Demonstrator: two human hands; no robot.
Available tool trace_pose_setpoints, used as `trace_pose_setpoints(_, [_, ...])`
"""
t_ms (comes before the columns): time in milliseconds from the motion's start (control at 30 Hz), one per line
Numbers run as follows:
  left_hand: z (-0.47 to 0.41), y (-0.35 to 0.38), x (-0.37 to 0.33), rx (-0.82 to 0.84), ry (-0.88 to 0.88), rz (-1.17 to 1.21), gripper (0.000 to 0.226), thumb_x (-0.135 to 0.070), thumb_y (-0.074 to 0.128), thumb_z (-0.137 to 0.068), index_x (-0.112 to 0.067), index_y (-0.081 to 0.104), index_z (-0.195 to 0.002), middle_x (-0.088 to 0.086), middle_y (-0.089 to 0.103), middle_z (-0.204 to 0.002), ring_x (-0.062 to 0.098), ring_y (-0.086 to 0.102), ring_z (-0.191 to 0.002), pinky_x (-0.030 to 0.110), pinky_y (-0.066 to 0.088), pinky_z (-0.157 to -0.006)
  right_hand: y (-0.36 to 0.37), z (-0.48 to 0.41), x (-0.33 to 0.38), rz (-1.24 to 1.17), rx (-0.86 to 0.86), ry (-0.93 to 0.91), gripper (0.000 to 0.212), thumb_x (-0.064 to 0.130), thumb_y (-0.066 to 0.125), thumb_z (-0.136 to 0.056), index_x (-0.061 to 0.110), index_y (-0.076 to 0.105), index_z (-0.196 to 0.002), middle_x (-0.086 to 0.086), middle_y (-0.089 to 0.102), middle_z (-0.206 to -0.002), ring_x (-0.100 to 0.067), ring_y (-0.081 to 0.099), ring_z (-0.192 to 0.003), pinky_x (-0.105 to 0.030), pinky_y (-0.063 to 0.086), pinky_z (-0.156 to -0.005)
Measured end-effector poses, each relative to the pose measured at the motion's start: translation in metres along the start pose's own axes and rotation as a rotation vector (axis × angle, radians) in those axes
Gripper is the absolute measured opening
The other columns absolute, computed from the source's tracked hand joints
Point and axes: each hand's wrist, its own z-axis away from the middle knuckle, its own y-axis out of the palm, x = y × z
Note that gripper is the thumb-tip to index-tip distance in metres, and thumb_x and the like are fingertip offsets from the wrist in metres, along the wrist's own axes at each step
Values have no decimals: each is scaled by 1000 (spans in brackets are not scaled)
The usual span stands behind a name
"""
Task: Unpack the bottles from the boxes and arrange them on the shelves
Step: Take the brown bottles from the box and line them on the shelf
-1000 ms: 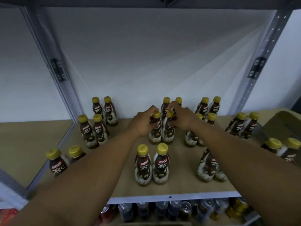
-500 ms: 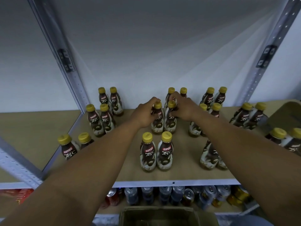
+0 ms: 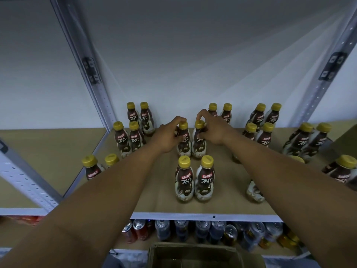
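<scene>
Both arms reach over the shelf. The left hand has its fingers curled round the neck of a yellow-capped bottle, and the right hand pinches the neck of the second bottle just beside it, forefinger arched over the cap. The two stand upright in the middle of the shelf, behind the front pair. A cardboard box sits open below, in front of the cans.

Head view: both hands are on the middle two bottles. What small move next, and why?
Probably release and pull both hands back to the box. The left hand and right hand grip the middle bottles, upright on the shelf, lined up behind the front pair.
</scene>
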Motion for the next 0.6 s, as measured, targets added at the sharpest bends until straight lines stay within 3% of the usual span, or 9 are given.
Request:
trace_pose_setpoints(233, [4, -4, 0, 3, -8, 15, 55, -22, 71, -94, -28, 45, -142, 5, 67, -109, 27, 69, -96, 42, 56, -90, 3, 0, 6, 9, -4, -8, 51, 19, 73, -86, 25, 40, -124, -2, 56, -77, -26, 60, -77, -38, 50, -69])
trace_pose_setpoints(367, [4, -4, 0, -9, -19, 23, 55, -23, 72, -93, -29, 46, -140, 0, 63, -103, 26, 69, -95, 41, 56, -89, 6, 2, 6, -3, -35, -8, 52, 19, 74, -86, 24, 40, -125, -2, 57, -75, -26, 61, -76, -34, 46, -65])
trace_pose_setpoints(600, [6, 1, 1, -46, -47, 3, 56, -24, 72, -93, -31, 44, -141, 8, 69, -111, 27, 69, -94, 41, 56, -88, 12, 6, 8, 0, -88, -7, 51, 18, 74, -86, 23, 41, -124, 1, 53, -71, -24, 58, -71, -31, 36, -58])
